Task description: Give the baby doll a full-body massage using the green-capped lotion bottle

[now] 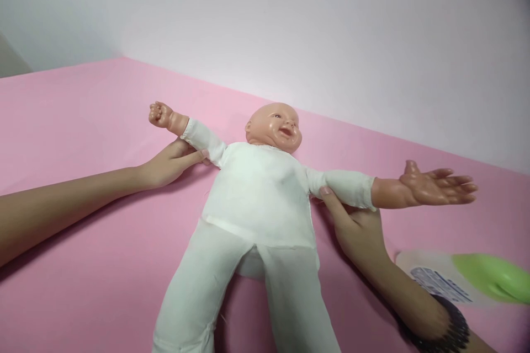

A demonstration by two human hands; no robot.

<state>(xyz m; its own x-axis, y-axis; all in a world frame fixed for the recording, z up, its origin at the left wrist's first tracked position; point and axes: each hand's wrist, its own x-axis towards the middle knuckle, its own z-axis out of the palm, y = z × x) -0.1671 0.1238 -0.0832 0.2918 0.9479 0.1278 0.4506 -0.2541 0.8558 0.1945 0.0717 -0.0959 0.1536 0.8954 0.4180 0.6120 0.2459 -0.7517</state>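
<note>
White baby doll w/ soft cloth body & pink vinyl head [259, 193] lies on its back, arms out, on a flat pink surface [83, 121]: prob. light & floppy, head/hands stiffer, so best taken at upper arms or under the pits. My left hand [171, 162] is half open at one white cloth sleeve [202, 140], my right hand [356, 229] curled at the other white cloth sleeve [343, 187]; can't tell if gripping or just touching. Black beaded bracelet [445, 325] on right wrist, green-and-white printed plastic item [467, 278] just beyond.

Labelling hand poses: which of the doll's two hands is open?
The doll's hand on the image's right side, beyond the person's right hand, is open with fingers spread. The doll's other hand, beyond the person's left hand, is a curled fist.
</note>
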